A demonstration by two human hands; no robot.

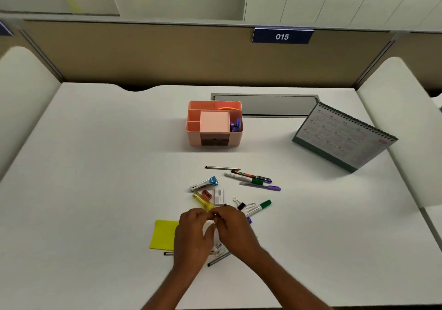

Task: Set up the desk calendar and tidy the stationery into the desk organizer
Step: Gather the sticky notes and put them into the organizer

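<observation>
Head view: blue sign [282,36] reads "015"; left hand [193,234], right hand [235,228] fingers pinch small unclear item [216,216].

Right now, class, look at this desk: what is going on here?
A person's left hand and right hand meet over the loose stationery, both pinching a small item too hidden to name. The calendar already stands at the right. The organizer holds a couple of things, while pens, a binder clip and yellow notes lie loose on the desk.
</observation>
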